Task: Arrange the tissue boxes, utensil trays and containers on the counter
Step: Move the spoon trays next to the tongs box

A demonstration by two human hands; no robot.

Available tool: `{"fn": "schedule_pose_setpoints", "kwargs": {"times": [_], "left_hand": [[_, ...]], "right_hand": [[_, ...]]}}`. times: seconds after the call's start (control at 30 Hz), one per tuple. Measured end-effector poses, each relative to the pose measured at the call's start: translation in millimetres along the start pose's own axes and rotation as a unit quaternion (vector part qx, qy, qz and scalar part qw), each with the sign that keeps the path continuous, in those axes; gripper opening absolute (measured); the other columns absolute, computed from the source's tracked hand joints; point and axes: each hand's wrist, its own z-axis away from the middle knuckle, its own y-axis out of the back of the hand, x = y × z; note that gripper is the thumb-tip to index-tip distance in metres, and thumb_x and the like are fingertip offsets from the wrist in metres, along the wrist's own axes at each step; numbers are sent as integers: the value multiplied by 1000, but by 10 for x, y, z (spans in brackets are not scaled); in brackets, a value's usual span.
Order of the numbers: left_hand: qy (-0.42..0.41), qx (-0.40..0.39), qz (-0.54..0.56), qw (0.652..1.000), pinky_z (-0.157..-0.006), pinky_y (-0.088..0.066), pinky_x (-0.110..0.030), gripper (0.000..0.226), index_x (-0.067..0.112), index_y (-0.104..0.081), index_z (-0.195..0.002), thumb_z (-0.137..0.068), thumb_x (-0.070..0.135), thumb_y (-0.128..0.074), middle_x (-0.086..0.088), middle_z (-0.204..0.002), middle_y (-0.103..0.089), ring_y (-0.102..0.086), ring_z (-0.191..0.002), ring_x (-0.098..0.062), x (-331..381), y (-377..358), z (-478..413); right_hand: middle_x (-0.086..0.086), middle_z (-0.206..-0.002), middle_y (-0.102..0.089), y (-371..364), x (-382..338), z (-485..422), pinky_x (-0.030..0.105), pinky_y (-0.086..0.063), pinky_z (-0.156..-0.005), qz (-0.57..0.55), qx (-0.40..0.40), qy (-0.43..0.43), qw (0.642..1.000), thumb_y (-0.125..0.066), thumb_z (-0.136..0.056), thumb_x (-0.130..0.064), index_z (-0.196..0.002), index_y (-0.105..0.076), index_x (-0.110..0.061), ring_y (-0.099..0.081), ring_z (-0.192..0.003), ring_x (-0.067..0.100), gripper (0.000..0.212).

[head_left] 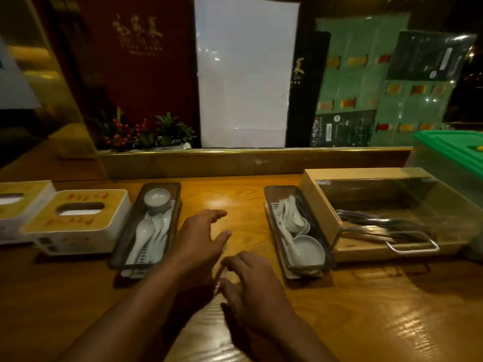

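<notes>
Two white tissue boxes with wooden tops stand at the left: one (78, 220) nearer the middle, another (18, 205) at the frame's edge. A dark utensil tray (175, 199) with white spoons and a small bowl lies right of them. A second dark tray (271, 220) with spoons and a bowl lies right of centre. Beside it stands a wooden cutlery box (321, 205) with a clear lid. My left hand (201, 236) hovers open between the trays. My right hand (253, 283) is just below it, fingers spread, holding nothing.
The wooden counter (366, 309) runs across the view, with a raised ledge (235, 163) behind. A clear bin with a green lid (454, 152) sits at the far right. A plant arrangement (146, 131) and menu posters (366, 82) stand beyond the ledge.
</notes>
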Motion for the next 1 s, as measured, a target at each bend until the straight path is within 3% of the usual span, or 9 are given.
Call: {"fn": "schedule_pose_setpoints", "kwargs": {"times": [0.1, 0.27, 0.43, 0.57, 0.67, 0.73, 0.87, 1.0], "left_hand": [[-23, 29, -86, 996, -92, -52, -34, 48, 31, -58, -133, -88, 40, -69, 8, -130, -61, -57, -116, -11, -307, 485, 109], [-17, 60, -115, 991, -82, -41, -21, 47, 29, -61, -130, -85, 34, -73, 7, -125, -64, -60, -109, -12, -906, 1090, 240], [-28, 49, -64, 996, -87, -47, -24, 48, 29, -59, -130, -84, 33, -74, 13, -124, -57, -55, -109, -5, -1280, 1229, 358], [-78, 53, -29, 995, -86, -33, -8, 50, 27, -57, -132, -85, 29, -75, 20, -125, -50, -42, -111, 6, -1332, 1154, 357], [-94, 55, 15, 994, -97, -46, -27, 54, 21, -55, -135, -85, 31, -74, 5, -136, -53, -48, -122, -6, -1368, 1007, 310], [-71, 55, 34, 995, -96, -52, -39, 59, 21, -51, -139, -87, 41, -69, 2, -139, -49, -50, -125, -14, -1390, 895, 291], [-21, 18, 47, 999, -98, -52, -41, 74, 28, -38, -147, -85, 57, -65, 4, -146, -42, -49, -128, -18, -1253, 613, 277], [35, -61, 120, 990, -103, -48, -42, 97, 35, -27, -152, -73, 79, -60, 5, -154, -39, -48, -133, -20, -1036, 274, 222]], "right_hand": [[-3, -133, -43, -359, -401, -328, 38, -46, -94, 1, -73, -37, 997, -60, -86, -51, -145, -34, -36, -46, -117, 22, 67], [9, -160, -24, -867, -913, -692, 45, -39, -106, 46, -106, -64, 991, -64, -79, -64, -153, -10, -44, -34, -137, 33, 94], [8, -145, -51, -1086, -912, -744, 44, -50, -94, 105, -27, -86, 990, -61, -82, -49, -147, -37, -39, -55, -121, 31, 70], [-1, -140, -54, -927, -735, -633, 39, -53, -85, 102, -5, -124, 987, -60, -81, -40, -147, -39, -39, -60, -109, 26, 69], [-3, -136, -57, -700, -578, -520, 37, -53, -82, 115, -11, -144, 983, -59, -77, -40, -148, -38, -40, -60, -109, 24, 73], [-1, -134, -59, -568, -467, -459, 40, -53, -81, 140, -27, -148, 979, -62, -75, -39, -148, -35, -42, -59, -109, 26, 77], [-4, -127, -63, -292, -318, -237, 37, -50, -81, 193, -24, -164, 967, -72, -72, -40, -143, -44, -41, -58, -107, 25, 76], [1, -129, -63, -108, -164, 14, 40, -53, -91, 222, 0, -175, 959, -84, -62, -37, -138, -53, -35, -57, -117, 27, 82]]}}
